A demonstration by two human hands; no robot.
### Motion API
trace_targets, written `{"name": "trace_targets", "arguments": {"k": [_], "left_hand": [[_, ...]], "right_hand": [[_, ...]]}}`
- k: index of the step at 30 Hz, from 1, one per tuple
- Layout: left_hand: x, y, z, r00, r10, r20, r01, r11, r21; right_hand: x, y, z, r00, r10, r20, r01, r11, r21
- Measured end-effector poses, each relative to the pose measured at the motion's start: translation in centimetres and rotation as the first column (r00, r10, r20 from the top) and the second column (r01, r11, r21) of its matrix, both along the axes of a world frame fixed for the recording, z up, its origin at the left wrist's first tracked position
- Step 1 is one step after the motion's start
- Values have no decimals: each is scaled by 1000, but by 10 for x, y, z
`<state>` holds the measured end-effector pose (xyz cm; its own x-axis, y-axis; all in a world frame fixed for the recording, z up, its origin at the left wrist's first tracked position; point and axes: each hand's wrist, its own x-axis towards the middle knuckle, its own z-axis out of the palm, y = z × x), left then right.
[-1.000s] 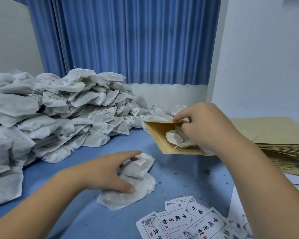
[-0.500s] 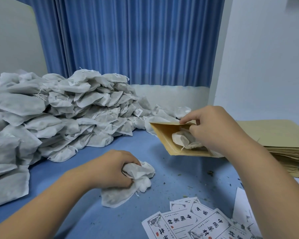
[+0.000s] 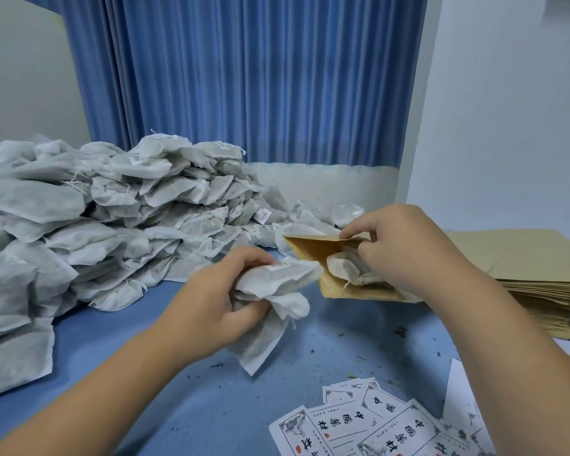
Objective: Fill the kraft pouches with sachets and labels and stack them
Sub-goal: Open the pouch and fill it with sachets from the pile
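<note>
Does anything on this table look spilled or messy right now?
Yes: dark crumbs are scattered over the blue table near the front right, perhaps leaked from the sachets. The printed labels lie fanned at odd angles, not stacked.

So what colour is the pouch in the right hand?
The pouch is tan kraft brown, seen clearly in the head view.

A worker's left hand and right hand, both bare. Behind each hand the skin is uncovered: the left forearm and the right forearm run smooth and unclothed from the wrist back to the lower edge of view. Whatever is worn higher up lies out of sight.
</note>
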<state>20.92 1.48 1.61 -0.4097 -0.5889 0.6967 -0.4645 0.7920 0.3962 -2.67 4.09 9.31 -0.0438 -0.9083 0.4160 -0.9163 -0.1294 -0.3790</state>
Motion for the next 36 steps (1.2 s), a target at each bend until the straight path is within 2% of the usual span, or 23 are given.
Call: {"name": "trace_targets", "arguments": {"k": [6, 8, 11, 13, 16, 18, 20, 24, 27, 31, 34, 36], "left_hand": [[-20, 12, 10, 993, 32, -114, -48, 989, -141], [-27, 12, 14, 997, 69, -40, -76, 979, -191], [-39, 14, 20, 975, 115, 189, -62, 962, -265], [-46, 13, 25, 959, 134, 248, -62, 959, -278], [-59, 6, 31, 949, 178, 259, -124, 969, -212], [-69, 2, 35, 946, 208, 249, -153, 963, -222], [-77, -1, 40, 947, 267, 180, -213, 939, -269], [-87, -6, 46, 937, 349, 25, -332, 910, -248], [-94, -10, 40, 939, 338, 59, -295, 884, -362], [-98, -11, 28, 955, 273, 119, -196, 877, -439], [-98, -13, 27, 942, 304, 140, -188, 827, -530], [-99, -14, 28, 937, 309, 160, -185, 831, -524]], "right_hand": [[5, 2, 3, 999, 16, -33, -16, 1000, 2], [6, 3, 3, 999, 29, -41, -30, 999, -17], [5, 2, 2, 999, 42, -30, -44, 997, -61], [3, 2, 2, 998, 51, -23, -52, 995, -79], [3, 1, 2, 997, 70, -39, -74, 992, -101], [2, 1, 0, 995, 87, -38, -91, 990, -106], [2, -1, -1, 992, 124, 24, -120, 985, -125], [-4, -6, -3, 967, 161, 197, -118, 969, -215], [-7, -7, -3, 957, 183, 224, -132, 965, -225], [-7, -9, -4, 937, 225, 266, -164, 958, -233], [-2, -9, -5, 911, 287, 295, -217, 944, -249], [1, -10, -5, 901, 316, 298, -238, 933, -269]]}}
